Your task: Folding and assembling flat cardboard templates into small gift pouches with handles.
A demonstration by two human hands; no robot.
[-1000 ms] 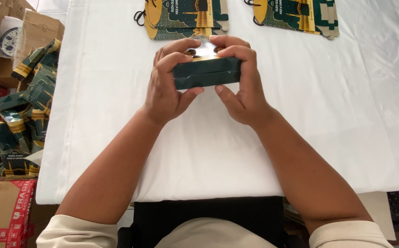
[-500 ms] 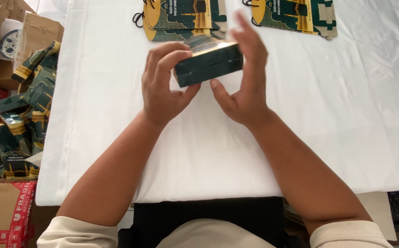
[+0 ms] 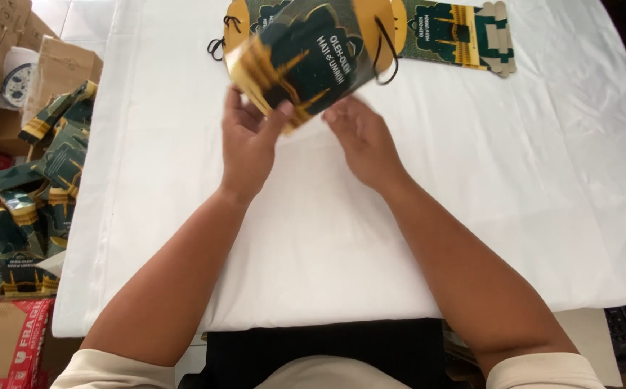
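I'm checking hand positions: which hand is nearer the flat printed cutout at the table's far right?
Right. The right hand lies below-left of the flat cutout, apart from it; the left hand is farther left, gripping the dark green box.

The folded gift box (image 3: 306, 57) between the hands looks like printed cardboard, dark green and gold, with a slight sheen on its gold bands, and it carries a thin black cord handle (image 3: 388, 50). The flat die-cut box blank (image 3: 457, 36) lying at the far side is the same printed card. The white tablecloth (image 3: 471, 202) is matt woven cloth, softly creased. At the left, the cartons (image 3: 0, 65) are plain brown corrugated cardboard, dull and rough.
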